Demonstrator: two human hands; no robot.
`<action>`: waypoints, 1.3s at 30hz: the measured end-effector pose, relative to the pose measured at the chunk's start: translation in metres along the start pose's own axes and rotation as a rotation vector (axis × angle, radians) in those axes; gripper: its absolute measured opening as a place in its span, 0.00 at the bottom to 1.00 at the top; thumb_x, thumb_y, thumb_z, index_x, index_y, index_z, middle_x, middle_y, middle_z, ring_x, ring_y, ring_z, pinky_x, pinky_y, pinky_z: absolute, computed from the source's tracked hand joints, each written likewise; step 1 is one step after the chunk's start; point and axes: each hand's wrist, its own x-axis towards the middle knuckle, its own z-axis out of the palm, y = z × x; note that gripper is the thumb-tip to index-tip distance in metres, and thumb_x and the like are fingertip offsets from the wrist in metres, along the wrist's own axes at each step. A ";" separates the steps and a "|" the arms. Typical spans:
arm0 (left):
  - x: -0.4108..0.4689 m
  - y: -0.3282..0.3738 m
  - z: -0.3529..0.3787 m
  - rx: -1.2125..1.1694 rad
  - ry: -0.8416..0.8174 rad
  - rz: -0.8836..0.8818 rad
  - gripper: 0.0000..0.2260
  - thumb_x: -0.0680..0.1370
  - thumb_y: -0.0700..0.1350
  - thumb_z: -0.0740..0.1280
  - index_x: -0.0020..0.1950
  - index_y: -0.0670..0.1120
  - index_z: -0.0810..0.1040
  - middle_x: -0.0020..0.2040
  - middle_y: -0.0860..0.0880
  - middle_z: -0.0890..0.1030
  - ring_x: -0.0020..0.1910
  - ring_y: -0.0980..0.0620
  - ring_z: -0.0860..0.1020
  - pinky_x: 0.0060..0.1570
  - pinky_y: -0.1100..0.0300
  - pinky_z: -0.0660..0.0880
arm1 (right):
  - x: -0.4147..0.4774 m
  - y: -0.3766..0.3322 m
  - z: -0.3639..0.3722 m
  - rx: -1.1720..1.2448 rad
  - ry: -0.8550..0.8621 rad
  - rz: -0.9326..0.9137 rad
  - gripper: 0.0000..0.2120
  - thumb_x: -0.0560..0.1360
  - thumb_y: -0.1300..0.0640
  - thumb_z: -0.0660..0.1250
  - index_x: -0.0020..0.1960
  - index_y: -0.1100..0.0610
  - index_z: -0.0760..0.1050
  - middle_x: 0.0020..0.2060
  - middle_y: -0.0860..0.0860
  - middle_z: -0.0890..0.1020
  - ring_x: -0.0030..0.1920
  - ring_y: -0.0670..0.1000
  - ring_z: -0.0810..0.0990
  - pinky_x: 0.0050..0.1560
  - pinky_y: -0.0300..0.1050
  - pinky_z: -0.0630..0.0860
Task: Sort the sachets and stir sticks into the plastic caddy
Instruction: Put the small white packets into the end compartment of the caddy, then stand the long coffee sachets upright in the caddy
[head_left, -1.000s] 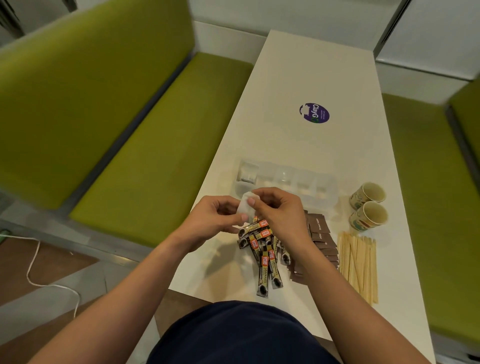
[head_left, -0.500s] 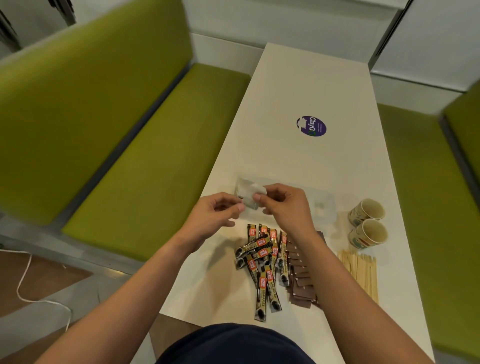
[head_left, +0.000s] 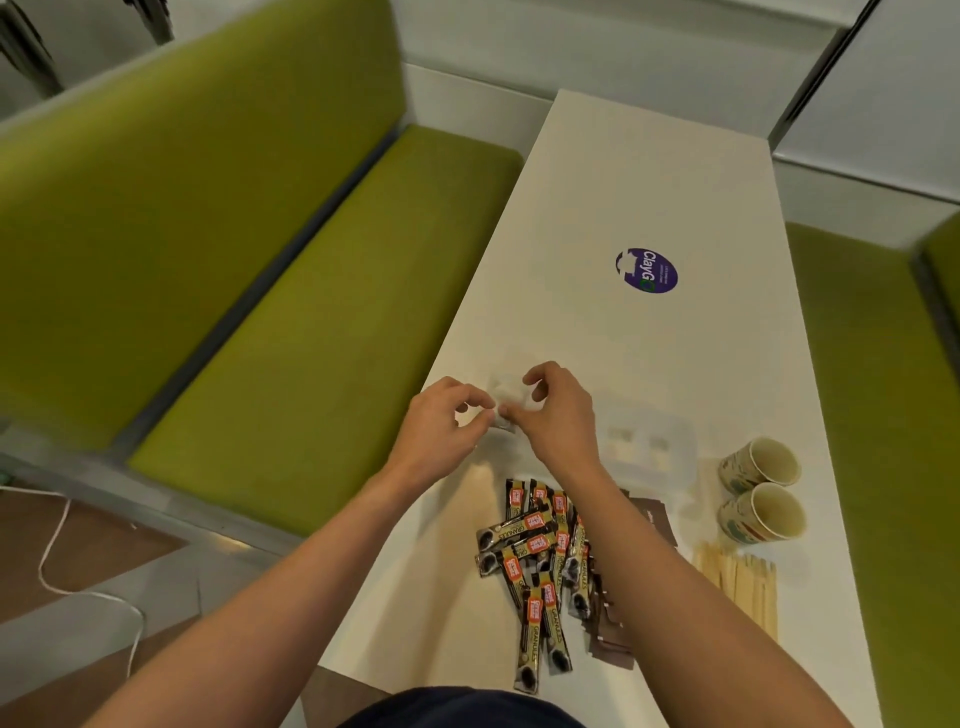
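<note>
A small white sachet is pinched between my left hand and my right hand, just above the left end of the clear plastic caddy. My right forearm covers part of the caddy. A pile of black and orange coffee stick sachets lies on the white table nearer to me. Brown sachets sit right of that pile, mostly hidden by my right arm. Wooden stir sticks lie in a bundle at the right.
Two paper cups stand right of the caddy. A purple round sticker marks the table's middle. Green bench seats flank the table on both sides. A white cable lies on the floor at left.
Both hands have carried the white sachet away from me, from above the coffee sachet pile to the caddy's left end. The camera has tilted, so the table appears lower in view.
</note>
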 end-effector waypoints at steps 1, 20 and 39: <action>0.001 -0.001 0.001 0.008 -0.013 0.011 0.06 0.77 0.53 0.71 0.51 0.56 0.84 0.49 0.57 0.79 0.49 0.58 0.77 0.49 0.57 0.76 | -0.002 0.002 -0.001 0.001 0.017 -0.040 0.14 0.72 0.51 0.78 0.52 0.49 0.77 0.46 0.45 0.76 0.45 0.44 0.76 0.43 0.41 0.71; -0.039 -0.010 -0.009 0.029 0.082 0.010 0.09 0.78 0.46 0.69 0.56 0.55 0.83 0.55 0.55 0.74 0.59 0.54 0.72 0.58 0.53 0.74 | -0.010 0.006 -0.011 -0.214 -0.164 -0.152 0.15 0.82 0.44 0.63 0.63 0.46 0.82 0.51 0.48 0.71 0.59 0.52 0.68 0.60 0.49 0.70; -0.078 0.021 0.058 0.215 -0.351 -0.008 0.16 0.78 0.50 0.70 0.65 0.50 0.80 0.54 0.49 0.80 0.52 0.50 0.79 0.54 0.56 0.74 | -0.177 0.063 -0.042 -0.407 -0.489 -0.100 0.31 0.71 0.34 0.72 0.71 0.43 0.72 0.60 0.45 0.70 0.61 0.48 0.69 0.58 0.47 0.74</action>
